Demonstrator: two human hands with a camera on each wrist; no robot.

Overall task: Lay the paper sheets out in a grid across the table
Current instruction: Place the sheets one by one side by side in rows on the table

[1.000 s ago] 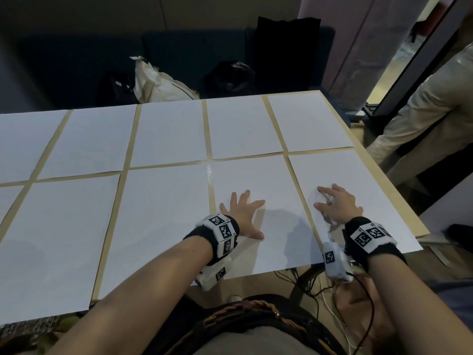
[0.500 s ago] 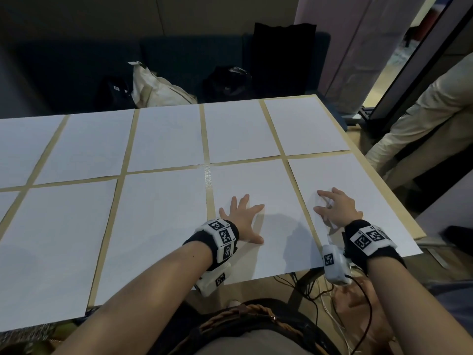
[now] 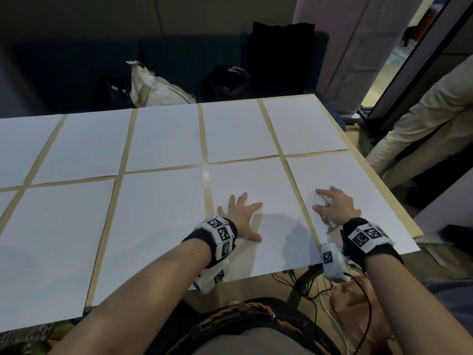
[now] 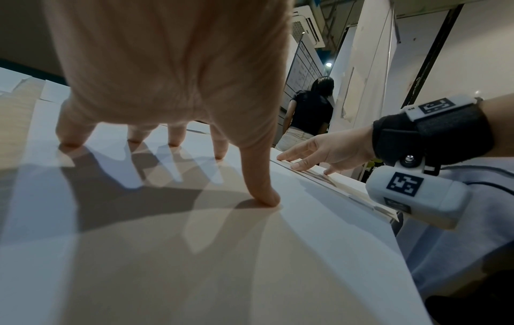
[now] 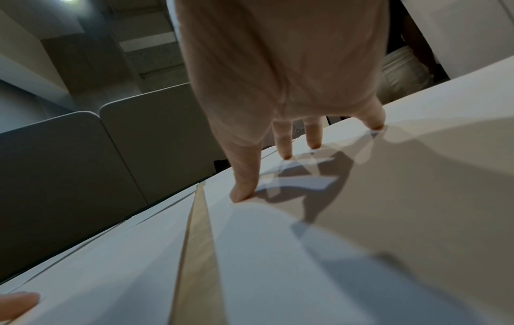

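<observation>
No readable text, brand or number anywhere. Only black-and-white square fiducial markers, on the left wristband (image 3: 219, 233), right wristband (image 3: 364, 234) and the white camera pods under each wrist (image 4: 404, 184); they are patterns, not letters. A small white tag on the black bag (image 3: 114, 87) behind the table and the wall board (image 4: 304, 72) seen from the left wrist carry marks too small and blurred to read.
</observation>
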